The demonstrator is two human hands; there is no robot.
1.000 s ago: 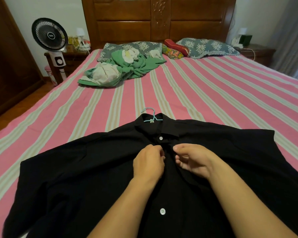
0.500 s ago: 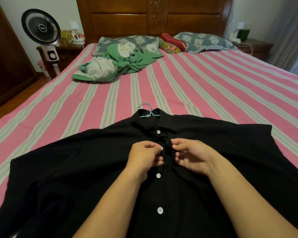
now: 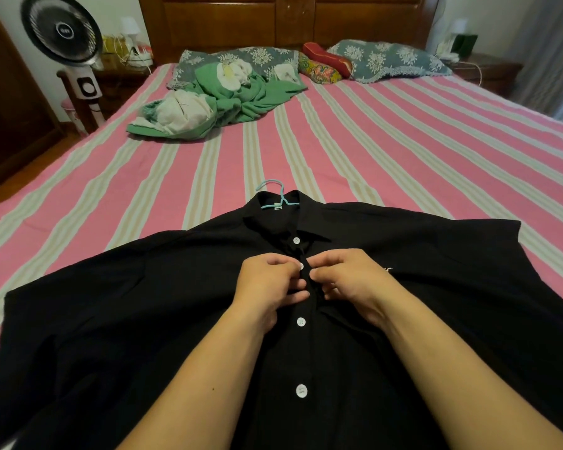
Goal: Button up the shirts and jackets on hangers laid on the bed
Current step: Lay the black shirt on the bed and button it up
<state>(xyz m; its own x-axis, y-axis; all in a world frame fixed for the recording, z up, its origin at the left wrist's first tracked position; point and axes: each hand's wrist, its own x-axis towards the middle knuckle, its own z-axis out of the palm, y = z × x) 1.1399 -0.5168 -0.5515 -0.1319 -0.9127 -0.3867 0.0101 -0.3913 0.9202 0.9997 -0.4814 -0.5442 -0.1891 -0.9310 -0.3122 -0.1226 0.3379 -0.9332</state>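
- The left hand (image 3: 268, 282) is curling its fingers and pinching the shirt's front edge, with its fingertips touching a white button (image 3: 301, 266).
- The right hand (image 3: 348, 277) is curling too and pinching the opposite front edge, just across that button from the left hand; both grips are closing tightly on cloth.
- Between the two grips the black shirt (image 3: 143, 303) is lying face up on the bed (image 3: 403, 151), with its sleeves spreading out to either side.
- Just beyond the hands another white button (image 3: 296, 240) is sitting under the collar.
- Nearer the person than the hands, two more white buttons are showing down the front, one (image 3: 301, 322) close to the wrists and one (image 3: 301, 391) lower down.
- Beyond the collar, a light blue hanger (image 3: 275, 198) is poking its hook out onto the striped sheet.
- Far beyond the hands and to the left, a heap of green and white cloth (image 3: 208, 102) is lying near the pillows (image 3: 387, 60).
- A fan (image 3: 62, 27) is standing off the bed's far left corner.
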